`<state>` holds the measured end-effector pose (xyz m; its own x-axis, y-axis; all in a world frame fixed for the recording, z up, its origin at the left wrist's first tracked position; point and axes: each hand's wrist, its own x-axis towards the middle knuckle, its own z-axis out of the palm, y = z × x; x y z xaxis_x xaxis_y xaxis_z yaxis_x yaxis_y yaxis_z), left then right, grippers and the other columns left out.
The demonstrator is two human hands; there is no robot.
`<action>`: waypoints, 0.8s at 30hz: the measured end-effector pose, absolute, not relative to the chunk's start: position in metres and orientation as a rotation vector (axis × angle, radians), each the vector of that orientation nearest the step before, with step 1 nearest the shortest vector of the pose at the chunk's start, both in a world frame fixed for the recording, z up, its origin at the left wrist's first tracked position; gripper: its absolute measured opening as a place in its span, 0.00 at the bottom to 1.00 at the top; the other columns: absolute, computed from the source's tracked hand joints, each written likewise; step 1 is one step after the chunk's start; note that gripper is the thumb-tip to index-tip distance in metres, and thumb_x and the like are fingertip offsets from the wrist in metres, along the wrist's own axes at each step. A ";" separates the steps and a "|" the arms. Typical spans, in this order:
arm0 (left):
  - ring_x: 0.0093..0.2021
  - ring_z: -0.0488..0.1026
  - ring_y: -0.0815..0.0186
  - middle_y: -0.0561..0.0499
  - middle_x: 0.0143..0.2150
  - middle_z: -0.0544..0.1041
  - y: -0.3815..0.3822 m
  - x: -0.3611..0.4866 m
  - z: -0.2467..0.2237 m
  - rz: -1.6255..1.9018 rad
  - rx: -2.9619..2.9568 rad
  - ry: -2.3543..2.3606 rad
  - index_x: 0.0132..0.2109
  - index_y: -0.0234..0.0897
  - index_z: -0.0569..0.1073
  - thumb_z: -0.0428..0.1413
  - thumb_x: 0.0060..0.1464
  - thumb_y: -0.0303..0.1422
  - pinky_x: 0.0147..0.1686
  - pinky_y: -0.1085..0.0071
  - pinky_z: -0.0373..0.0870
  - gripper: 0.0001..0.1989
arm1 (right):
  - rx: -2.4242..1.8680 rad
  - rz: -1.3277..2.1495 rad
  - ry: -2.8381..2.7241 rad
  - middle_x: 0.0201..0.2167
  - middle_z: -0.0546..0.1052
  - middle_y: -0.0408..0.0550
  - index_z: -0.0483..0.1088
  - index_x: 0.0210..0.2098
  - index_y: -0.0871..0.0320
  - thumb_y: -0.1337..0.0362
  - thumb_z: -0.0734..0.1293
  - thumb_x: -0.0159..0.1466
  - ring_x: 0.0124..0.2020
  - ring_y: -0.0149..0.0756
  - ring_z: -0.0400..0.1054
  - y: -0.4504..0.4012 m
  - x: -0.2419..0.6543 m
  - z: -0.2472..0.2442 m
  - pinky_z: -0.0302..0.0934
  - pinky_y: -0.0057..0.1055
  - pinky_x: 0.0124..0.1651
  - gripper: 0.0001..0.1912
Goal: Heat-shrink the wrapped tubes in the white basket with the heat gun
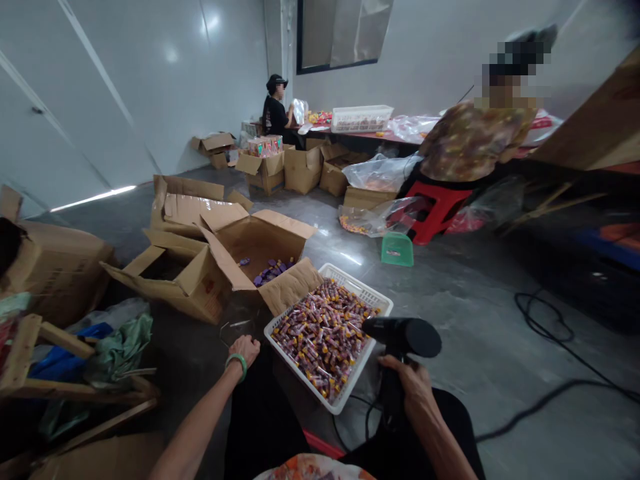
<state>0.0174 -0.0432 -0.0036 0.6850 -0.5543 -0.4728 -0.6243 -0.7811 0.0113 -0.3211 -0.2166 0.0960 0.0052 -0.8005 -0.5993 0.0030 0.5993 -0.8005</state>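
In my right hand [413, 387] is a black hair dryer [405, 337], gripped by its handle. Its nozzle points left over the rim of a white plastic basket [345, 399]. Many small tubes with yellow ends and purplish wrapping [323, 333] fill the basket. My left hand [245, 350], with a green bangle on its wrist, is closed by my knee, just left of the basket. Whatever may be inside its fingers is hidden. A thin wire-like piece [237, 325] shows just beyond that hand.
An open carton [255, 240] with purple pieces borders the basket; more cartons [175, 273] stand left. A wooden stool frame [75, 387] is at lower left. Cables [540, 400] run along the right floor. Two people sit at a far table, one on a red stool [435, 207] near a green dustpan [397, 250].
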 end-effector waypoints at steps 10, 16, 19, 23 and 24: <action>0.53 0.72 0.50 0.39 0.51 0.75 -0.064 0.020 -0.015 0.768 -2.631 0.994 0.47 0.34 0.75 0.40 0.61 0.40 0.49 0.60 0.68 0.23 | -0.997 -1.112 1.322 0.29 0.73 0.46 0.70 0.30 0.62 0.64 0.73 0.36 0.27 0.34 0.66 -0.309 -0.308 0.123 0.63 0.30 0.28 0.21; 0.52 0.73 0.50 0.39 0.50 0.75 -0.071 0.017 -0.011 0.755 -2.609 0.989 0.46 0.34 0.76 0.40 0.60 0.39 0.48 0.60 0.69 0.23 | -1.067 -0.993 1.192 0.28 0.73 0.47 0.69 0.31 0.62 0.65 0.73 0.37 0.27 0.35 0.66 -0.321 -0.289 0.108 0.61 0.31 0.29 0.20; 0.53 0.72 0.49 0.37 0.51 0.75 -0.076 0.019 -0.016 0.779 -2.557 1.006 0.49 0.33 0.76 0.39 0.61 0.39 0.49 0.59 0.69 0.24 | -1.037 -1.014 1.226 0.29 0.72 0.45 0.69 0.31 0.61 0.64 0.73 0.38 0.28 0.34 0.65 -0.321 -0.282 0.087 0.60 0.30 0.30 0.19; 0.51 0.73 0.46 0.34 0.49 0.76 -0.102 0.030 -0.037 0.941 -2.411 0.994 0.44 0.30 0.78 0.47 0.56 0.38 0.47 0.59 0.69 0.20 | -1.041 -0.714 1.215 0.27 0.72 0.44 0.70 0.29 0.62 0.68 0.73 0.35 0.27 0.34 0.64 -0.314 -0.278 0.054 0.61 0.29 0.30 0.19; 0.51 0.73 0.46 0.34 0.48 0.76 -0.113 0.033 -0.046 0.991 -2.371 0.994 0.43 0.29 0.79 0.51 0.53 0.36 0.47 0.60 0.70 0.18 | -1.023 -0.639 1.213 0.26 0.72 0.44 0.71 0.29 0.62 0.69 0.73 0.35 0.26 0.33 0.64 -0.315 -0.278 0.044 0.60 0.29 0.29 0.19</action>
<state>0.0331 -0.1132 -0.0462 0.5002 -0.4622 -0.7322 -0.7336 -0.6754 -0.0748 -0.2776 -0.3151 0.0436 0.2682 -0.8530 -0.4478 -0.1137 0.4335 -0.8939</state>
